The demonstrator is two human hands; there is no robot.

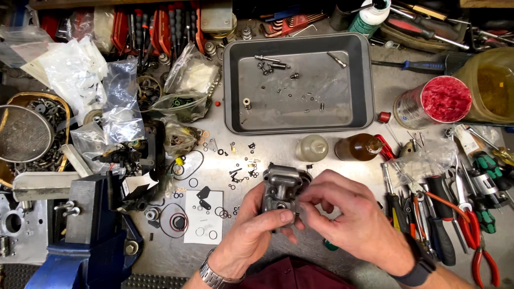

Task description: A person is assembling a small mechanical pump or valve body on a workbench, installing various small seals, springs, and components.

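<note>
Gripping a grey metal housing (282, 188), both hands (300, 222) hover over the cluttered steel workbench (332, 147) beside a blue vise (88, 235)

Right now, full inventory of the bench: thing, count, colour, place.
metal housing: one, grey, front centre, held in both hands
tray: one, dark grey, back centre, holding loose screws and small parts
white bottle: one, translucent, in front of the tray
brown bottle: one, amber, lying right of the white bottle
red-topped can: one, right of the tray
vise: one, blue, front left
plastic bags: several, clear, left of the tray
O-rings and washers: many, black and red, left of the hands
pliers and screwdrivers: many, red, green, black handles, right side
sieve: one, metal, far left
left hand: grips the housing, wristwatch
right hand: fingers on the housing, dark wristband
</note>
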